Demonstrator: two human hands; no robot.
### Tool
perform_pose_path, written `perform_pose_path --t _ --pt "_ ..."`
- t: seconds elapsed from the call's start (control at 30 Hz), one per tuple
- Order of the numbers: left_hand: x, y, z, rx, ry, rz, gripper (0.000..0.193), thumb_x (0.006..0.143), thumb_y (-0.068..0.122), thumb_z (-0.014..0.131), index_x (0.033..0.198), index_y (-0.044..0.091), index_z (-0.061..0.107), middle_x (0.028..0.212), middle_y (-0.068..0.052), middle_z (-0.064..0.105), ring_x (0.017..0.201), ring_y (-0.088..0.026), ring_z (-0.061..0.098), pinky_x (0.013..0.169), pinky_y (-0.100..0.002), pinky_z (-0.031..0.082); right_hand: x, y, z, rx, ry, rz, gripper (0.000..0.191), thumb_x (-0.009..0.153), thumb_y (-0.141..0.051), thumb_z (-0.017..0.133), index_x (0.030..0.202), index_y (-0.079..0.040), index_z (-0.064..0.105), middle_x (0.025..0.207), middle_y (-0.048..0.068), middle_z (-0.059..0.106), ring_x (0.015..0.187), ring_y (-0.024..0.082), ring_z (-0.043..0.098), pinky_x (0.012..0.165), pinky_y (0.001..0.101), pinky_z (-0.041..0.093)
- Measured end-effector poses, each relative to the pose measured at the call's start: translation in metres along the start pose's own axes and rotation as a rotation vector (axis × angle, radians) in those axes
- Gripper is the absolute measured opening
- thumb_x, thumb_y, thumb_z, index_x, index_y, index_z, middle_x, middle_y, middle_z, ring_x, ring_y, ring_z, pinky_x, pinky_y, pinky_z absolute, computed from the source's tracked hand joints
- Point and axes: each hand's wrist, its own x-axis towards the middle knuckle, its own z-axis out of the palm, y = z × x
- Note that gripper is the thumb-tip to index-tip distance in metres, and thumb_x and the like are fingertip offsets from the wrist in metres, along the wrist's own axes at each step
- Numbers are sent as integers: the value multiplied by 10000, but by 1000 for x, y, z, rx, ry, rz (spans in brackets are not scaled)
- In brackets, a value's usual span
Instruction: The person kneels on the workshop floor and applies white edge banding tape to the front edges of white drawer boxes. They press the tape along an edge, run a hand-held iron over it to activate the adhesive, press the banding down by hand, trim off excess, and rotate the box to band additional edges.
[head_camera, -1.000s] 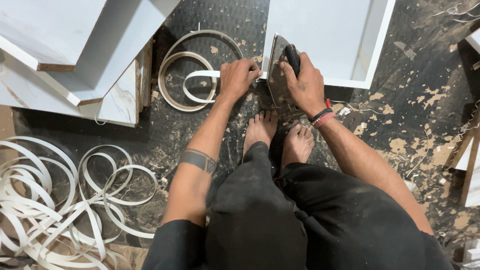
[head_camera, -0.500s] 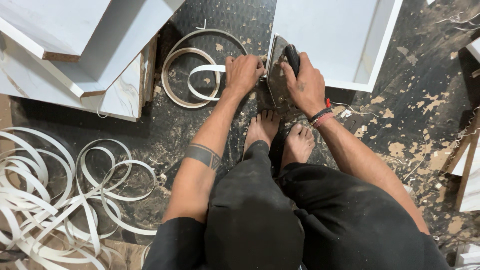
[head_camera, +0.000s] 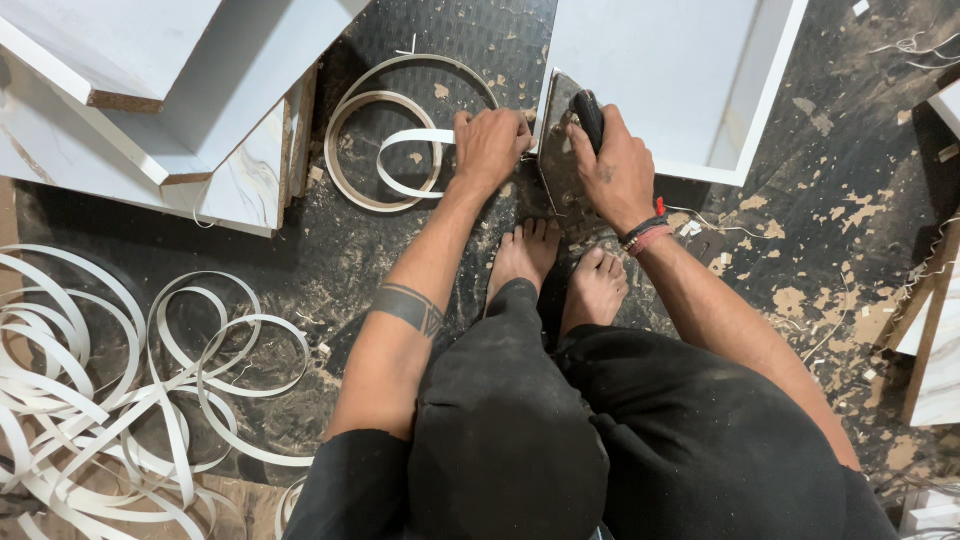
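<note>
I squat on a dark floor. My right hand (head_camera: 612, 165) grips the black handle of a worn flat iron (head_camera: 562, 160), its metal plate pressed against the near left edge of a white panel box (head_camera: 650, 70). My left hand (head_camera: 490, 148) is closed on a white edge-banding strip (head_camera: 412, 140) right beside the iron, holding it to the panel's corner. The strip curls leftward into a loop lying inside a coil of tan banding (head_camera: 385, 115). My bare feet (head_camera: 560, 265) sit just below the iron.
Stacked white laminate boards (head_camera: 150, 90) lie at the upper left. A tangle of loose white banding strips (head_camera: 110, 390) spreads over the lower left floor. Wood chips litter the right side, with more board pieces (head_camera: 935, 330) at the right edge.
Both hands, the iron and the strip keep their grip and place at the panel's corner. The view has shifted slightly; nothing else visibly moved.
</note>
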Motion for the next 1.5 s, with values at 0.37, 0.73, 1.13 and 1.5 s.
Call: perform_pose_path --t 0.37,0.73,1.13,1.5 --pt "0 1 -1 8 8 -9 122 832 270 795 838 149 791 848 -71 753 915 -247 685 929 -486 333 0 3 2 -73 15 -47 365 1058 -393 621 1096 -38 547 737 237 675 693 469 660 591 556 474" --pt "0 5 -5 2 -15 -30 116 834 258 789 856 144 792 805 -71 745 873 -251 694 934 -492 330 -1 3 1 -89 7 -37 360 1055 -384 625 1079 -34 543 717 229 670 673 465 658 578 556 473" --pt "-33 -5 10 -284 178 -80 151 934 290 737 905 144 762 886 -48 766 881 -266 707 910 -408 396 -2 4 -1 -88 36 -47 361 1043 -395 625 1091 -46 542 808 236 698 727 477 664 596 566 481" --pt "-64 -19 -12 271 365 303 478 916 79 691 1373 8 570 1383 -158 587 1357 -297 518 1220 -528 315 -3 5 -1 -94 17 -23 380 1042 -415 619 1094 -47 538 843 241 704 750 477 670 619 570 486"
